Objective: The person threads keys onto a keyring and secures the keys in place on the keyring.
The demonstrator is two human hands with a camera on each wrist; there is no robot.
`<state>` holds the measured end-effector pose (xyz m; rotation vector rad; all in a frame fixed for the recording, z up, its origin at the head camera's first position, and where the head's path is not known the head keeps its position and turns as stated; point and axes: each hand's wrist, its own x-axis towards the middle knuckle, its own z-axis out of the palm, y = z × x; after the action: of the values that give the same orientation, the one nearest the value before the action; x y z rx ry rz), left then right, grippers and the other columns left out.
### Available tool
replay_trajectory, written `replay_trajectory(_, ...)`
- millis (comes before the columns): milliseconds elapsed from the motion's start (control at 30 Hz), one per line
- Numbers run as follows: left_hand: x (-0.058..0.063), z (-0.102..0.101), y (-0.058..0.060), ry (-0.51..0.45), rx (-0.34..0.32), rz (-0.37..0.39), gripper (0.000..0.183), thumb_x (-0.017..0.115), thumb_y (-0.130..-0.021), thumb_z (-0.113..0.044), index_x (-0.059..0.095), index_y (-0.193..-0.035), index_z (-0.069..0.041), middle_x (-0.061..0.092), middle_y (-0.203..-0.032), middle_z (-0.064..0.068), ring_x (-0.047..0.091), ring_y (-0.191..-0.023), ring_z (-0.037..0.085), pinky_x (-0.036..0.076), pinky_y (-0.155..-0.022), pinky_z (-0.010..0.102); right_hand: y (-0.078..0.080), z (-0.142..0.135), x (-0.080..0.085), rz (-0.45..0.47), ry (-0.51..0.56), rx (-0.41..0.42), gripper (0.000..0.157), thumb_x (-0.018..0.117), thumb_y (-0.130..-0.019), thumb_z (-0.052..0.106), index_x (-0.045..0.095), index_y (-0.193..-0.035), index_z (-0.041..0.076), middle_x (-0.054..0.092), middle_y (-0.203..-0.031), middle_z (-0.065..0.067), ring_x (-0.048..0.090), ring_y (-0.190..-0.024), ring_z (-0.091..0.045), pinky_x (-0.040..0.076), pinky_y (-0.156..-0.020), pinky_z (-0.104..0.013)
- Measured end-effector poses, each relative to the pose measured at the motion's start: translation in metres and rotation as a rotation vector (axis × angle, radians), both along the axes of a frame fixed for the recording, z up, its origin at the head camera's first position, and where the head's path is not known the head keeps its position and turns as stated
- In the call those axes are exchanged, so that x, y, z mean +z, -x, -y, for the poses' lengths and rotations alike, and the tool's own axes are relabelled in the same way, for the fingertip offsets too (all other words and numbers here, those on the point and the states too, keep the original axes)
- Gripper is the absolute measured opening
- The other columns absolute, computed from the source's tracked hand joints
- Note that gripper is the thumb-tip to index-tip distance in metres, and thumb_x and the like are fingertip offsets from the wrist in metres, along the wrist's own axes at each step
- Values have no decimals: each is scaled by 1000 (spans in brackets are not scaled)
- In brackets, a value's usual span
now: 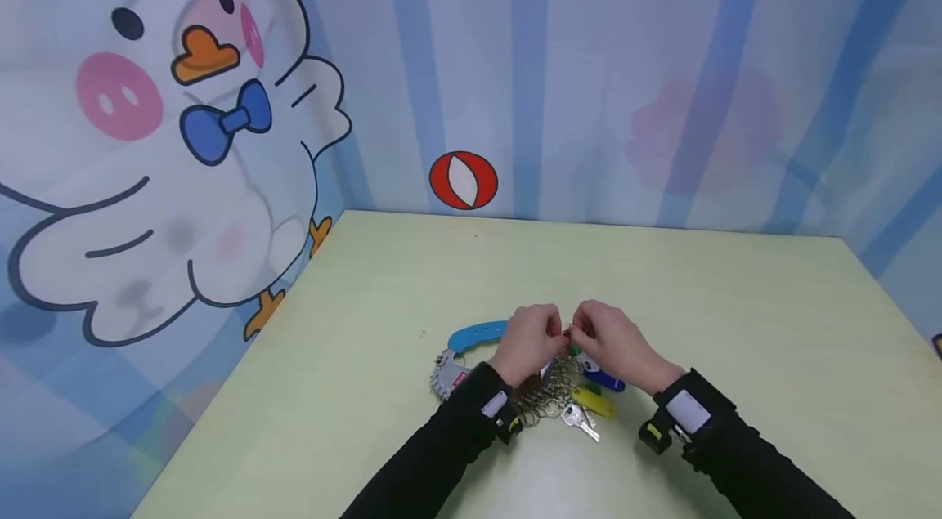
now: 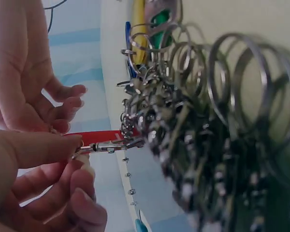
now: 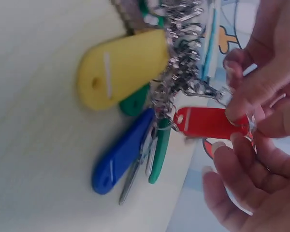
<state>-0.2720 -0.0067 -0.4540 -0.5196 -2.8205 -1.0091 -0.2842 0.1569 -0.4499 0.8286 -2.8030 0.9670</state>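
Note:
Both hands meet over a heap of metal key rings and clasps (image 1: 548,395). My left hand (image 1: 528,343) pinches a small metal clasp (image 2: 105,147) between thumb and fingers, its thumb overlapping a red key tag (image 3: 205,122) in the right wrist view. The fingers of my right hand (image 1: 614,343) pinch the tag's outer end, where a small ring shows. The tag's other end hangs beside the clustered rings. Around the heap lie a yellow key tag (image 3: 123,67), a blue key tag (image 3: 123,152), green tags (image 3: 159,154) and a silver key (image 1: 581,421).
A curved blue strip (image 1: 477,334) and a grey piece with a jagged edge (image 1: 446,376) lie left of the heap. The pale yellow table (image 1: 699,282) runs back to a blue printed backdrop (image 1: 574,78) with a cartoon duck.

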Motion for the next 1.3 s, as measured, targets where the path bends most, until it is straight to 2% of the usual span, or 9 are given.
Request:
replay_trajectory(133, -1, -4, -1, 196, 1, -149, 16, 63, -91, -11, 55, -78, -13, 50, -66, -2, 41, -57, 9, 28, -53, 18, 6, -5, 2, 101, 19, 48, 10, 53, -92, 5, 54, -82, 5, 49, -71, -2, 44, -61, -11, 37, -54, -22)
replay_trajectory(267, -2, -6, -3, 400, -27, -287, 3, 58, -95, -14, 59, -93, -16, 53, -76, -1, 46, -65, 11, 30, -53, 19, 11, -11, 8, 310, 77, 94, 13, 48, -94, 7, 54, -85, 0, 50, -68, -4, 47, -59, -14, 40, -54, -24)
replay_trajectory(367, -4, -5, -2, 402, -54, -302, 10, 59, -95, -15, 59, -105, -16, 58, -85, 0, 51, -73, 13, 36, -56, 18, 15, -15, 12, 477, 135, 81, 19, 45, -95, 11, 55, -87, -4, 49, -65, -2, 50, -60, -15, 44, -58, -27)
replay_trajectory(467, -5, -4, 0, 275, -100, -216, 15, 60, -95, -14, 61, -110, -13, 63, -95, 1, 56, -79, 12, 43, -63, 18, 16, -18, 12, 559, 190, 36, 25, 43, -97, 15, 55, -87, -4, 49, -66, -3, 52, -62, -17, 50, -64, -31)
replay_trajectory(600, -2, -1, 5, 17, -121, -18, 13, 58, -95, -9, 68, -102, -7, 70, -94, 5, 57, -76, 9, 46, -68, 17, 15, -20, 6, 526, 251, 14, 25, 45, -100, 20, 54, -98, -4, 58, -92, -13, 59, -84, -24, 54, -75, -37)
replay_trajectory(767, 1, 7, 8, -179, -65, 114, 10, 60, -94, -8, 70, -96, -5, 71, -92, 8, 59, -76, 10, 47, -69, 20, 12, -19, -9, 469, 229, 151, 42, 65, -91, 20, 47, -124, 1, 61, -121, -19, 61, -109, -31, 53, -84, -38)
replay_trajectory(1000, -3, 13, 7, -346, -31, 252, 7, 61, -93, -10, 67, -94, -6, 68, -92, 9, 58, -79, 12, 46, -69, 23, 11, -15, -18, 297, 129, 186, 24, 66, -90, 14, 64, -112, 4, 69, -96, -8, 61, -87, -17, 50, -72, -25)
replay_trajectory(1133, -5, 14, 8, -381, -57, 307, 6, 59, -94, -9, 62, -94, -4, 66, -95, 12, 61, -84, 18, 47, -71, 25, 14, -18, -19, 348, 178, 146, 13, 62, -92, 9, 64, -102, 2, 68, -95, -11, 59, -85, -16, 49, -69, -26)
replay_trajectory(1300, -6, 15, 10, -359, -131, 408, 12, 56, -97, -14, 55, -104, -4, 69, -100, 18, 66, -87, 26, 47, -77, 30, 18, -24, -13, 442, 260, 90, 21, 59, -96, 15, 61, -109, -1, 68, -95, -16, 63, -83, -20, 54, -69, -31)
